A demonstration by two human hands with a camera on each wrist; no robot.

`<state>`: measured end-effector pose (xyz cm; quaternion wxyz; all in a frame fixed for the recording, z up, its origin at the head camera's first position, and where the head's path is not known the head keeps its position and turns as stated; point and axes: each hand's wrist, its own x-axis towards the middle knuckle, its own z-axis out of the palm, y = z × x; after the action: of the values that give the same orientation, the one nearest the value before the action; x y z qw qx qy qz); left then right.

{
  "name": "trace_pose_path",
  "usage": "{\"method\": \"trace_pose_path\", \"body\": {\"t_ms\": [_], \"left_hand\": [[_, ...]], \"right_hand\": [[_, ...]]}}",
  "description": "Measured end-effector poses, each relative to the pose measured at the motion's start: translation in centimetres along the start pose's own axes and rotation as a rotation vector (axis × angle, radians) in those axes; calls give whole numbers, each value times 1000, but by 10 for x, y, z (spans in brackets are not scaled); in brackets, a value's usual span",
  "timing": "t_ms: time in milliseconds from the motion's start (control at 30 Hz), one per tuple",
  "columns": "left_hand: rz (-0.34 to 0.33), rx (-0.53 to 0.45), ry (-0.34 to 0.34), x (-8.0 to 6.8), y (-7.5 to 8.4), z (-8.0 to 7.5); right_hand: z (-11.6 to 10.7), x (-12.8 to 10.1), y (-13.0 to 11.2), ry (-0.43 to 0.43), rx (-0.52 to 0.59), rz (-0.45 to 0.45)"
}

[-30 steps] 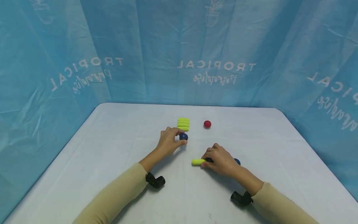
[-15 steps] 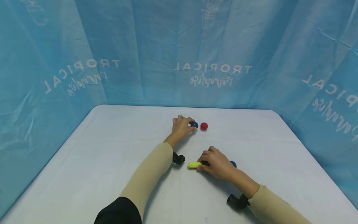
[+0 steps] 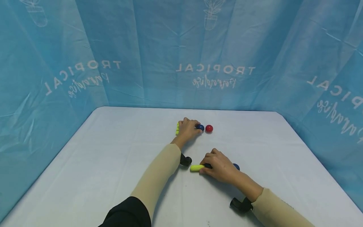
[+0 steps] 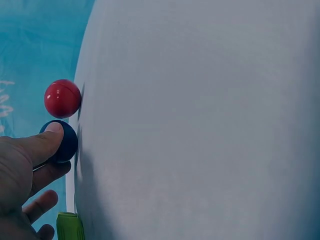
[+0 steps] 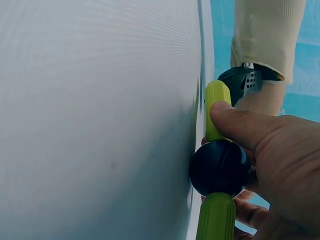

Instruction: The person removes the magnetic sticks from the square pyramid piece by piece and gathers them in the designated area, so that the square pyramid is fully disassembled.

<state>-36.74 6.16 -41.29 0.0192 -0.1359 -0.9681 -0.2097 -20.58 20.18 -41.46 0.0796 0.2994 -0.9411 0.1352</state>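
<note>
My left hand (image 3: pixel 188 130) pinches a dark blue ball (image 3: pixel 200 127) between thumb and fingers at the back of the table. A red ball (image 3: pixel 209 128) sits just right of it; in the left wrist view the balls nearly meet. Nearer, my right hand (image 3: pixel 219 167) holds a ribbed yellow-green stick (image 3: pixel 197 168), its thumb lying on it in the right wrist view. That stick meets a dark blue ball (image 5: pixel 220 167), with a second yellow-green stick (image 5: pixel 216 217) on the ball's other side. Another blue ball (image 3: pixel 236 166) shows partly behind the right hand.
Several yellow-green sticks (image 3: pixel 177 129) lie in a row, mostly hidden behind the left hand. The white table (image 3: pixel 113 164) is bounded by a blue printed curtain (image 3: pixel 158 63) at the back and sides. Each wrist wears a black camera (image 3: pixel 241 205).
My left hand has carried the blue ball away from me and to the right, from beside the stick row to beside the red ball. The right hand stays in place on its stick.
</note>
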Motion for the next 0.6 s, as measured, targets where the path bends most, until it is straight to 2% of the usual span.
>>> {"method": "trace_pose_path", "body": {"t_ms": [133, 367, 600], "left_hand": [[4, 17, -2, 0, 1, 1], [36, 31, 2, 1, 3, 2], [20, 17, -23, 0, 3, 2]], "right_hand": [[-5, -1, -2, -33, -24, 28], [-27, -12, 0, -72, -34, 145], [-25, -19, 5, -63, -36, 107]]}}
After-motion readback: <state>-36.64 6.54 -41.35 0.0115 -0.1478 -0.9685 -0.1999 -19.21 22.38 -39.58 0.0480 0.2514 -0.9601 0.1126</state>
